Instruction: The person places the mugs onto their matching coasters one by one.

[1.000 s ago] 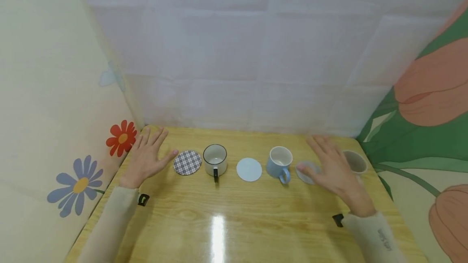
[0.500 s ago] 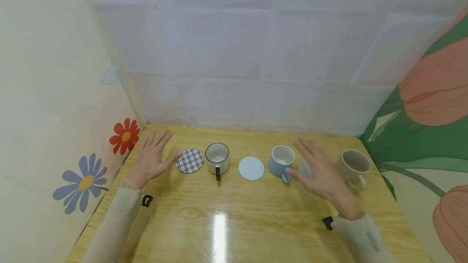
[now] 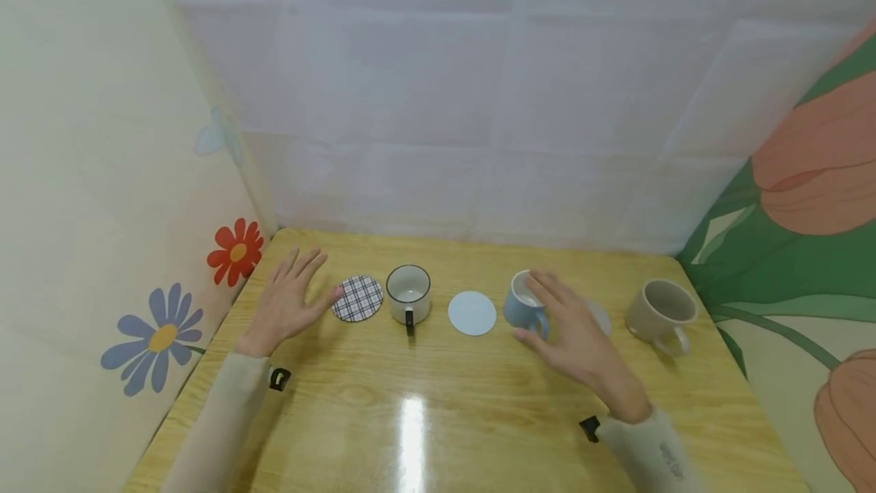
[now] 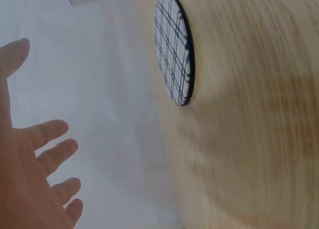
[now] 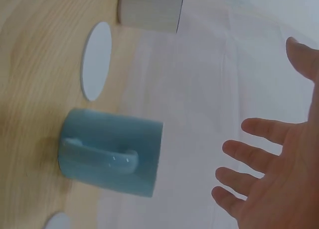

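Observation:
My right hand (image 3: 582, 341), fingers spread and holding nothing, hovers over the blue mug (image 3: 522, 309) and hides part of its rim. In the right wrist view the blue mug (image 5: 109, 152) stands upright, its handle toward the camera, apart from the fingers. My left hand (image 3: 287, 306) also holds nothing; its fingers are stretched out beside the checked round coaster (image 3: 358, 298). Seen from the left wrist, that checked coaster (image 4: 173, 50) lies flat, with the hand raised away from it.
A white mug with a black rim and handle (image 3: 408, 295) stands right of the checked coaster. A light blue coaster (image 3: 472, 313) lies mid-row. Beyond the blue mug are a pale coaster (image 3: 599, 318), partly covered, and a beige mug (image 3: 660, 312). A white backdrop closes the table's (image 3: 328, 424) far edge.
My right hand has moved left, from near the beige mug and pale coaster to the blue mug, uncovering the beige mug. The left hand stays nearly still; the view has shifted slightly.

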Motion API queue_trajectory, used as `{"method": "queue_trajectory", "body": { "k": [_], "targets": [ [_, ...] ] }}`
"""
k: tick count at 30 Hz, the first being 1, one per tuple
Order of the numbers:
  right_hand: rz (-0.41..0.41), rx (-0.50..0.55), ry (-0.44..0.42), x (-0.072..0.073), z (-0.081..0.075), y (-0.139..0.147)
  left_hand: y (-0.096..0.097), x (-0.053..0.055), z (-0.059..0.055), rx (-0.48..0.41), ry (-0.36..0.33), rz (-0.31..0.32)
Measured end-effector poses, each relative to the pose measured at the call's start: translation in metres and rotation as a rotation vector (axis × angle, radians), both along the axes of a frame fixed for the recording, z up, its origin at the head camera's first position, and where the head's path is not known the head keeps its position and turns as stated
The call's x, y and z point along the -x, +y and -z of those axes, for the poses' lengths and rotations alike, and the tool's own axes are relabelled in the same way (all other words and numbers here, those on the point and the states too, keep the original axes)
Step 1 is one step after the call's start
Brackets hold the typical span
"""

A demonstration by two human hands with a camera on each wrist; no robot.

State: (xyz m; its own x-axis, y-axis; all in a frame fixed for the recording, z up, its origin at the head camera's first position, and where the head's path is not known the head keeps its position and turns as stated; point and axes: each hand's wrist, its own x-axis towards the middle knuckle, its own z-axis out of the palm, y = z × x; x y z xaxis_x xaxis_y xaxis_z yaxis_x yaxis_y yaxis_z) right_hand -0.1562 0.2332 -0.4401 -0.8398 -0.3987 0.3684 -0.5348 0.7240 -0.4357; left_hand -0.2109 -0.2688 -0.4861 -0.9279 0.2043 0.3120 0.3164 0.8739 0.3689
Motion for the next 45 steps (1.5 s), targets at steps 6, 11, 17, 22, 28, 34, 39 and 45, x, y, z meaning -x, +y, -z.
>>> {"method": "queue_trajectory", "body": {
  "k": [6,11,17,22,28,34,39,45],
  "targets": [
    [-0.048,0.099,-0.017,-0.002,0.012,-0.010,0.000,-0.003,0.007,-0.021,-0.026,0.003],
    [-0.058,0.110,-0.036,-0.005,0.018,-0.017,0.000,-0.004,0.010,-0.030,-0.035,0.006],
    [-0.055,0.113,-0.084,-0.007,0.019,-0.024,0.002,-0.001,0.014,-0.019,-0.057,0.010],
    [-0.068,0.125,-0.090,-0.006,0.020,-0.031,0.002,0.001,0.017,0.000,-0.052,0.007],
    [-0.047,0.132,-0.141,-0.006,0.025,-0.041,0.002,0.000,0.021,0.001,-0.056,0.015],
    [-0.052,0.122,-0.157,-0.006,0.031,-0.047,0.003,0.000,0.029,-0.001,-0.087,0.017],
    [-0.073,0.141,-0.170,-0.006,0.035,-0.051,0.005,-0.002,0.035,-0.008,-0.115,0.031],
    [-0.100,0.160,-0.179,-0.008,0.037,-0.055,0.010,-0.001,0.039,0.002,-0.115,0.043]
  ]
}}
